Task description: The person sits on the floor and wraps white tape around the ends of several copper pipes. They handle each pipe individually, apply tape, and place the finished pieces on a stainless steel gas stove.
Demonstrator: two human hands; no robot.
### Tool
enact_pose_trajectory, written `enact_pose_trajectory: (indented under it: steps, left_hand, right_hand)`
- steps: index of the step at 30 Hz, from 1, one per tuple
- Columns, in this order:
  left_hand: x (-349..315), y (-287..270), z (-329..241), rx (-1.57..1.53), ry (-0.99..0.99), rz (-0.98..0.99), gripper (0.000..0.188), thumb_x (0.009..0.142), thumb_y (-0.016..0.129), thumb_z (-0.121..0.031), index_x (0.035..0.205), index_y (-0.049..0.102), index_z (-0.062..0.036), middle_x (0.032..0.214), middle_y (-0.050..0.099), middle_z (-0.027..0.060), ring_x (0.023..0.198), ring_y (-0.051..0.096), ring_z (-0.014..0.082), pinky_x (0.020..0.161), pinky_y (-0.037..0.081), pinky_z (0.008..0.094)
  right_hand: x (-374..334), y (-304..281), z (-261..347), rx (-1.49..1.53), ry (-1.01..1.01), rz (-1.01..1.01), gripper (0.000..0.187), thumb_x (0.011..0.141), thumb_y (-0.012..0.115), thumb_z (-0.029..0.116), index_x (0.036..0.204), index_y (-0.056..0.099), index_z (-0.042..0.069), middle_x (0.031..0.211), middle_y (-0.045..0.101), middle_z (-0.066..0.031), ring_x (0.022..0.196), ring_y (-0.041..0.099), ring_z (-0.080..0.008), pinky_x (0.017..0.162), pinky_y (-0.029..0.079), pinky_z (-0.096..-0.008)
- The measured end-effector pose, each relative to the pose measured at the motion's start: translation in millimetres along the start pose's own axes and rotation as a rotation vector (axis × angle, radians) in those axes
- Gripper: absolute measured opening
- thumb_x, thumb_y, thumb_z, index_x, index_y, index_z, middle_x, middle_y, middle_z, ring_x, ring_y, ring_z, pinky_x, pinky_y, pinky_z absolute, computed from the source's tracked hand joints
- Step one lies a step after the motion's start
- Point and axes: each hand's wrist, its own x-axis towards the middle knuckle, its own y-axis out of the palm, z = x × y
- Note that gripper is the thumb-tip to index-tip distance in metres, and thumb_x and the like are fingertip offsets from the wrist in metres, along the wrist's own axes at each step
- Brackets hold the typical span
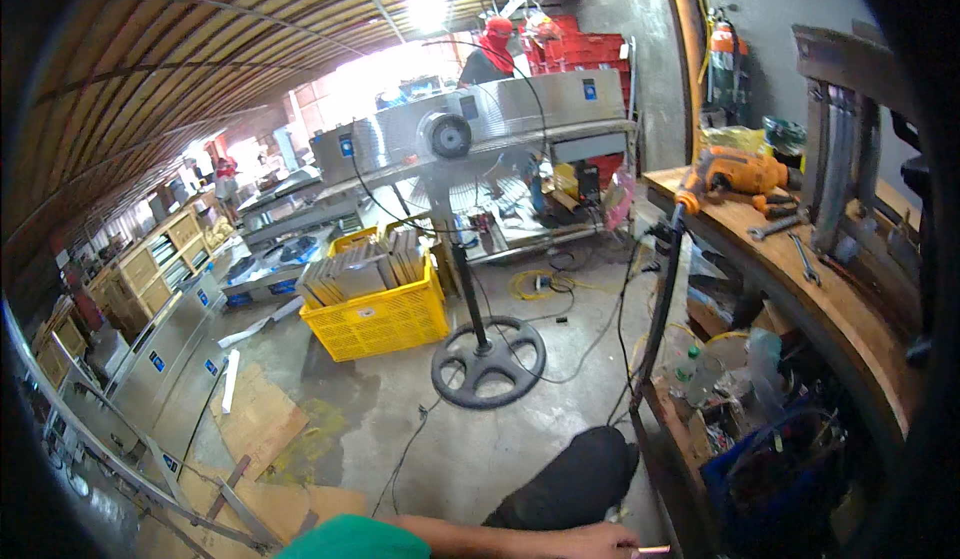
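My left forearm comes in from the lower edge in a green sleeve (350, 539) and stretches to the right, just below my bent leg in black cloth (565, 484). At its end, my left hand (605, 539) is closed, with its fingers pinching a thin pale stick (653, 550). The stick's tip points right, towards the foot of the workbench; its kind is too small to tell. Part of the hand is cut off by the lower edge. My right hand is out of view.
On the right workbench (705, 221) lie an orange power drill (740, 171) and wrenches (805, 259). A pedestal fan (448, 137) stands ahead beside a yellow crate (375, 324) of flat pieces. Cables trail over the floor. A person in red headwear (494, 39) is behind metal panels (390, 139).
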Motion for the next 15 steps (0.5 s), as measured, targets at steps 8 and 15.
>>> enact_pose_trajectory:
  steps: [8, 15]
  left_hand:
    - [-7, -23, -62, -0.311, -0.042, 0.109, 0.035, 0.095, 0.057, -0.036, 0.100, 0.067, -0.0020, 0.078, 0.066, 0.0101, 0.073, 0.064, 0.0224, 0.063, 0.050, 0.0394]
    - [-25, -40, -97, -0.258, 0.146, -0.087, 0.031, 0.093, 0.061, -0.035, 0.092, 0.068, -0.0048, 0.076, 0.066, 0.0053, 0.071, 0.063, 0.0179, 0.063, 0.049, 0.0372]
  right_hand:
    - [-8, 49, 21, 0.137, -0.057, 0.074, 0.039, 0.097, 0.059, 0.022, 0.129, 0.057, -0.001, 0.125, 0.062, -0.0165, 0.106, 0.058, -0.0289, 0.091, 0.047, -0.0358]
    - [-12, 91, 53, 0.183, -0.117, 0.158, 0.039, 0.097, 0.059, 0.022, 0.128, 0.057, -0.001, 0.125, 0.061, -0.0168, 0.107, 0.058, -0.0288, 0.092, 0.046, -0.0357]
